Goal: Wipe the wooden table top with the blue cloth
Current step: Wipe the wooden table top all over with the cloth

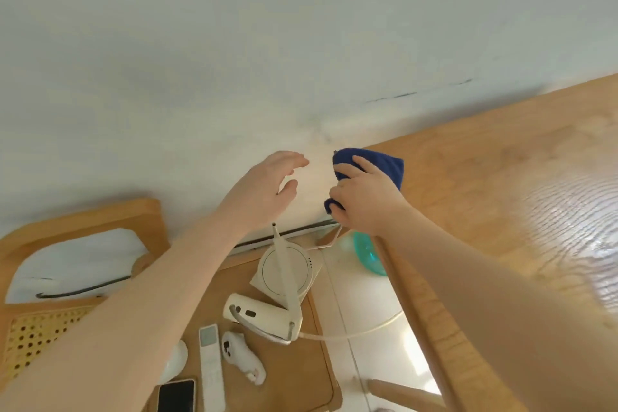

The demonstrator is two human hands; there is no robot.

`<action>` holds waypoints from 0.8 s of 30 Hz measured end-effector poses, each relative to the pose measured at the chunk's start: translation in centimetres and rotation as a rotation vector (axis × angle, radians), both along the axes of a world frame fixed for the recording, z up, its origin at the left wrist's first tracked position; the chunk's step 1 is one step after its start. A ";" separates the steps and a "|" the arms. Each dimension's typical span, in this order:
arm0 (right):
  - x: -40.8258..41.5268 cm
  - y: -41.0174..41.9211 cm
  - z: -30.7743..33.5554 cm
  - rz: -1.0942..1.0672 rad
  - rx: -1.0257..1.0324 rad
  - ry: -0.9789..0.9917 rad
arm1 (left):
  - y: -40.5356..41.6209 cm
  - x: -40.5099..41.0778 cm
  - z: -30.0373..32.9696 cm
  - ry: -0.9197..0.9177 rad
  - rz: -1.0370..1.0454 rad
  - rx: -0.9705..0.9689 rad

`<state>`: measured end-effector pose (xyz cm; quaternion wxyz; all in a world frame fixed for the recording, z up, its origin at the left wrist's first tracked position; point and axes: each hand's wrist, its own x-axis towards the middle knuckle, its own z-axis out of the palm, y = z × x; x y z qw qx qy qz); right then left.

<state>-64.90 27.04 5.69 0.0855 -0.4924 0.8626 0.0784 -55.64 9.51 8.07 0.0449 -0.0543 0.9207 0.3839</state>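
White wall behind, wooden tabletop (501,177) runs off to the right hand's far side. Right hand (364,197) is closed over the bunched blue cloth (384,160) at the tabletop's wall-side corner. Left hand (271,187) is spread, holding nothing, hovering just left of it. Risk: cloth sits at the edge, so a stroke leftward could slip off toward the lamp (284,278) below.

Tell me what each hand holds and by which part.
The right hand holds the blue cloth bunched at its near end, pressed on the wooden table top at its corner. The left hand is open, holding nothing.
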 end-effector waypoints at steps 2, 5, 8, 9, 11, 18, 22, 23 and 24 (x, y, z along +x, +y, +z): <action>3.2 2.7 -0.3 0.134 0.027 0.028 | 0.5 -0.7 -0.3 0.010 -0.045 -0.004; 5.1 6.4 -0.3 0.319 0.060 0.004 | 1.9 -2.2 -0.4 0.040 -0.115 -0.052; 1.2 4.1 -0.2 0.356 -0.006 0.024 | 3.8 -3.7 -0.8 0.080 -0.263 -0.194; 0.0 2.8 -0.1 0.329 -0.034 0.045 | 4.0 -4.1 -0.9 0.096 -0.307 -0.252; -1.4 1.2 -0.4 0.273 -0.086 0.056 | 3.9 -4.7 -1.4 0.107 -0.338 -0.369; 6.1 9.6 0.3 0.355 -0.171 -0.074 | 5.1 -4.8 -2.4 0.065 -0.469 -0.547; 5.0 9.4 0.4 0.445 -0.150 -0.124 | 6.4 -4.9 -2.2 0.077 -0.377 -0.494; 3.9 8.1 0.3 0.439 -0.161 -0.131 | 6.5 -5.1 -2.0 0.076 -0.359 -0.483; 2.7 6.7 0.0 0.413 -0.192 -0.125 | 6.5 -5.2 -1.7 0.065 -0.342 -0.469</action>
